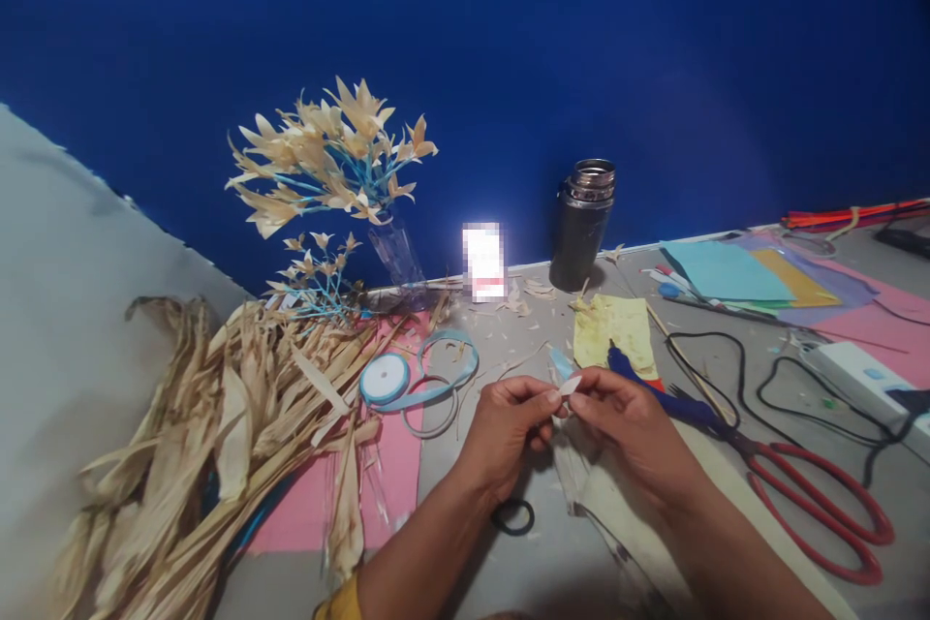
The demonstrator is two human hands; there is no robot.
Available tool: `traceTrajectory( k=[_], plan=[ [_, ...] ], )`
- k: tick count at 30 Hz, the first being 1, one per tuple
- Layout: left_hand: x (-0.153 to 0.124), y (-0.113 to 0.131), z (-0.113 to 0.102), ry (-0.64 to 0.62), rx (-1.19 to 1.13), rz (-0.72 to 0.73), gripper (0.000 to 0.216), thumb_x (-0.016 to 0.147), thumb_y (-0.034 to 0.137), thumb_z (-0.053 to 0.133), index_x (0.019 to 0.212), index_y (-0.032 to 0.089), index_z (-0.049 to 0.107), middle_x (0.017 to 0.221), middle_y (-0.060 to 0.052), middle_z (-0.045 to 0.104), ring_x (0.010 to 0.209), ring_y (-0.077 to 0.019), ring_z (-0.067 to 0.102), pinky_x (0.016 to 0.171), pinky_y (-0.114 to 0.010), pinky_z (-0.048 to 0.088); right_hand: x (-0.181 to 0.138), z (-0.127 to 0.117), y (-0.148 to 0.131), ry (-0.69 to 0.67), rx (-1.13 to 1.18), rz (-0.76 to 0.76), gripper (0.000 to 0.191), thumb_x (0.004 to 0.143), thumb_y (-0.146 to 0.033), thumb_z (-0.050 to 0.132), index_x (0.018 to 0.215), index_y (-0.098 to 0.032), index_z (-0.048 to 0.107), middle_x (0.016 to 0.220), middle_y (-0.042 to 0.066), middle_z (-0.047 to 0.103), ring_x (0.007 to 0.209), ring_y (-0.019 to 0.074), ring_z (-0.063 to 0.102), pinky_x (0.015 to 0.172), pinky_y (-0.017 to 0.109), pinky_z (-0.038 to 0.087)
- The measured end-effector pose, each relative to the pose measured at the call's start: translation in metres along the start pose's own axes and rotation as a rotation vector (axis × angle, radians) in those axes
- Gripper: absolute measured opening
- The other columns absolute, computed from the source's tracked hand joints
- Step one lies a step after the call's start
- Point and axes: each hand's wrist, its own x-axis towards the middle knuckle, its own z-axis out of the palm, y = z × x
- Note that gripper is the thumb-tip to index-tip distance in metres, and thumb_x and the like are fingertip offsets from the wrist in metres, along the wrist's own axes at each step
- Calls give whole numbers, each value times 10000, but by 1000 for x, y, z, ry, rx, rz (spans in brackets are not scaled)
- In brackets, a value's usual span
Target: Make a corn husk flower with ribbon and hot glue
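Between the fingertips of both hands is a small pale piece of corn husk [570, 387], shaped like a petal. My left hand [512, 426] pinches it from the left, fingers curled. From the other side, my right hand [621, 421] grips it with thumb and forefinger. Just right of my right hand lie a blue glue gun [683, 402] and large scissors with red handles [814, 504]. A black ring [512, 517] rests on the table below my left wrist. Left of that hand are a roll of light blue ribbon [385, 381] and loose ribbon loops.
Dried corn husks [239, 446] are heaped at the left over pink paper [396, 484]. Husk flowers [326, 155] stand in a clear vase [398, 257]. A dark flask [581, 228], yellow paper [614, 334], coloured sheets [733, 271], black cable [821, 417] and white power strip [864, 383] are beyond.
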Motion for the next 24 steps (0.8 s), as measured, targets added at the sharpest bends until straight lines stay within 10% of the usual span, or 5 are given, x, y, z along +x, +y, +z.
traceTrajectory(
  k=[16, 24],
  plan=[
    [-1, 2, -8, -8, 46, 73, 411, 729, 528, 794, 714, 128, 701, 628, -27, 622, 498, -89, 516, 468, -214, 320, -3, 7, -10, -20, -333, -46, 301, 731, -496, 776, 739, -206, 695, 717, 26, 663, 688, 191, 570, 629, 302, 437],
    [-5, 11, -6, -30, 159, 58, 207, 650, 323, 766, 650, 165, 633, 489, 15, 550, 448, -82, 454, 468, -210, 292, -4, 8, -7, -77, -531, -87, 198, 770, -408, 662, 750, -212, 644, 619, -28, 534, 587, 150, 459, 551, 282, 348]
  ],
)
